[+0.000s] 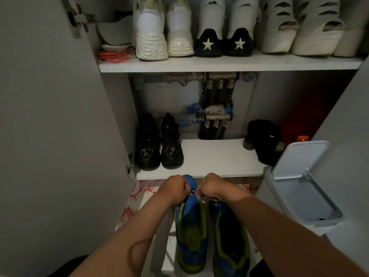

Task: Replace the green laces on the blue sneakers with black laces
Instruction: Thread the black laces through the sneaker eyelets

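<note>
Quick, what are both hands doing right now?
Left hand: curled, gripping the front of the left blue-and-green sneaker.
Right hand: curled tight there too; what it pinches is hidden.

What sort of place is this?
Probably a shoe cupboard at home: white sneakers line the top shelf, black boots stand below, and a bin sits beside it.

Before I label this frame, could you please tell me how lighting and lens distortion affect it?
Head view: dim overall, the upper shelf brightest; the blue sneakers, left hand and right hand lie in shadow, lace detail lost; wide-angle lens slants the cabinet door.
</note>
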A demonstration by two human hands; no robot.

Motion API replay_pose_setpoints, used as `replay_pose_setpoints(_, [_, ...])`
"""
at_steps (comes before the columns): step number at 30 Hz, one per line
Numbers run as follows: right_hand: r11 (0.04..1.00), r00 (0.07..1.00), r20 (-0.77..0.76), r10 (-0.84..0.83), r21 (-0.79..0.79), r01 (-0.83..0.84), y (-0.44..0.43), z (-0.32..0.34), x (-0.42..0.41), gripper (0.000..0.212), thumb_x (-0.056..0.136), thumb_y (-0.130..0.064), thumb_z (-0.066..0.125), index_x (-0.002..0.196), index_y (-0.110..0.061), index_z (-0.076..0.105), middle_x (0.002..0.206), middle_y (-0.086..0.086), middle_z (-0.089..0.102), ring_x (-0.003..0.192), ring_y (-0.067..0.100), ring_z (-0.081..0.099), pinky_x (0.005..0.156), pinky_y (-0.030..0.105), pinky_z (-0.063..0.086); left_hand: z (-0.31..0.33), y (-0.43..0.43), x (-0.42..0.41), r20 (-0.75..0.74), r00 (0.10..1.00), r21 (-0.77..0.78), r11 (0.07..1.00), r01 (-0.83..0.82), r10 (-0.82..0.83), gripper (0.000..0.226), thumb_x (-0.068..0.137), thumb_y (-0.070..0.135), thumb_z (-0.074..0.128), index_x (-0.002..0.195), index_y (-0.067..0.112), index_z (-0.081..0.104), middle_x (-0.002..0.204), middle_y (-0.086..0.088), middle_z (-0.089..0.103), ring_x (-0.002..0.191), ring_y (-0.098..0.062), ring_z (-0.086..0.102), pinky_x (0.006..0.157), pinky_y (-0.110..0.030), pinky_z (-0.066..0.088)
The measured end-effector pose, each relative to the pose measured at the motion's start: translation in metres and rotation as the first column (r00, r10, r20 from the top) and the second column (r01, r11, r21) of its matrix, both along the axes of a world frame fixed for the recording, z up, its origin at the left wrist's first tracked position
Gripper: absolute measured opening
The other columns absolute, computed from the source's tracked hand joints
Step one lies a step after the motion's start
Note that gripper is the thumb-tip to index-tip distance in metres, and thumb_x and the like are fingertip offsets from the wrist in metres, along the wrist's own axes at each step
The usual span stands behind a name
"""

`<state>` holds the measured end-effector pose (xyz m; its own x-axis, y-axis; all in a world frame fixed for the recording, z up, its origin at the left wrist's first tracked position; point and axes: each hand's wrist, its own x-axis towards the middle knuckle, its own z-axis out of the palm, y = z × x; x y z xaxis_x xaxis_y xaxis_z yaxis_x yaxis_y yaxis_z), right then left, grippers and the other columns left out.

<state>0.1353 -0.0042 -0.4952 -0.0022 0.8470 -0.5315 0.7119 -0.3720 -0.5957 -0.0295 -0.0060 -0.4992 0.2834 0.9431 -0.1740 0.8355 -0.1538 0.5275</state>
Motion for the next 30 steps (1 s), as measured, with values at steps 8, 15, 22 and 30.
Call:
replay_pose_setpoints(8, [1.000,1.000,-0.001,-0.016,-0.010,0.016,0.003,-0.001,-0.003,0.009,0.068,-0.006,0.072,0.061,-0.007,0.066,0.057,0.009,0.062,0.052,0.022,0.058,0.052,0.028,0.044,-0.007,0.001,0.006,-0.064,0.998,-0.014,1.000,-0.001,0.000,0.014,0.089,0.013,0.058,0.090,0.007,0.071,0.097,-0.012,0.070,0.091,-0.023,0.064,0.071,-0.027,0.047])
replay_pose_setpoints(15, [1.000,1.000,-0.020,0.004,-0.005,-0.004,0.001,0.001,-0.002,0.011,0.066,-0.004,0.072,0.056,-0.008,0.068,0.056,0.008,0.065,0.050,0.021,0.059,0.051,0.028,0.044,-0.016,-0.004,0.013,-0.015,0.998,0.005,0.998,-0.063,0.063,0.019,0.092,0.011,0.055,0.088,0.000,0.069,0.094,-0.017,0.069,0.090,-0.027,0.064,0.075,-0.033,0.050])
replay_pose_setpoints(22, [0.992,0.992,0.006,0.126,0.020,-0.126,-0.005,0.007,0.001,0.013,0.078,0.004,0.063,0.071,-0.002,0.072,0.075,0.012,0.066,0.065,0.021,0.056,0.062,0.031,0.042,-0.023,-0.004,0.011,0.109,0.988,-0.037,0.994,-0.101,0.105,0.008,0.088,0.015,0.069,0.082,0.013,0.073,0.087,-0.004,0.072,0.080,-0.013,0.063,0.072,-0.022,0.043])
replay_pose_setpoints(30, [0.965,0.972,0.132,0.196,0.152,-0.215,-0.009,0.006,0.003,0.016,0.080,-0.008,0.066,0.090,-0.005,0.079,0.094,0.015,0.075,0.092,0.027,0.071,0.085,0.038,0.059,-0.018,-0.001,0.005,0.172,0.984,-0.074,0.997,-0.026,0.039,0.027,0.077,0.008,0.079,0.091,0.018,0.058,0.079,0.002,0.062,0.072,-0.012,0.056,0.060,-0.019,0.041])
